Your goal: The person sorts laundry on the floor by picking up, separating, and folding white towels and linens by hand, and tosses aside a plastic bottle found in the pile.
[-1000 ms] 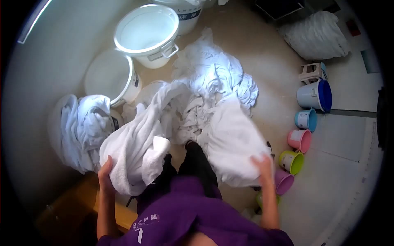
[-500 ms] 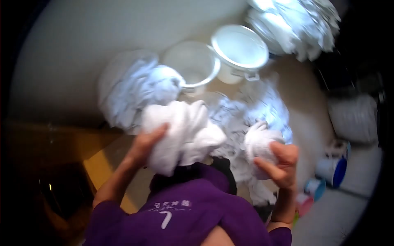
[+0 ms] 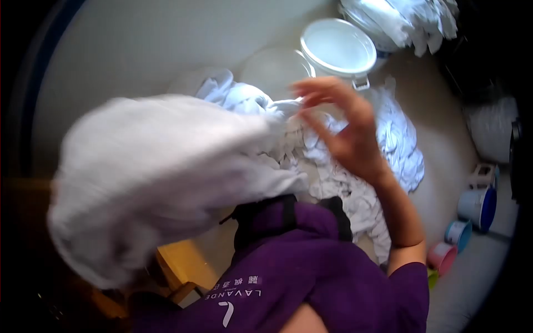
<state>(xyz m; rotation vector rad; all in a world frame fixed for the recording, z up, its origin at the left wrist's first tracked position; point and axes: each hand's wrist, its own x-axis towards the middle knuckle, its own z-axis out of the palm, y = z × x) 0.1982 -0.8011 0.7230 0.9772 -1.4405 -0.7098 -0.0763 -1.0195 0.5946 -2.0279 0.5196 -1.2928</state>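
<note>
A large white cloth (image 3: 161,166), blurred by motion, spreads across the left and middle of the view. It covers the place where my left hand would show, and that hand cannot be seen. My right hand (image 3: 338,122) is raised right of the cloth, thumb and fingers curved and apart, with its fingertips near the cloth's narrow right end. Blur hides whether they touch it. Below and beyond that hand, crumpled white linens (image 3: 397,144) lie on the floor. Another white bundle (image 3: 236,94) shows behind the cloth.
An empty white bucket (image 3: 338,47) stands at the top, beside a bucket heaped with linens (image 3: 413,22). Coloured buckets, among them a pink one (image 3: 442,258) and a blue one (image 3: 458,234), line the right side. A yellow wooden piece (image 3: 186,263) is at lower left.
The cloth bunched between my hands has swung left and spread out. My right hand has risen and moved left, off the white cloth it gripped. My left hand has gone from sight.
</note>
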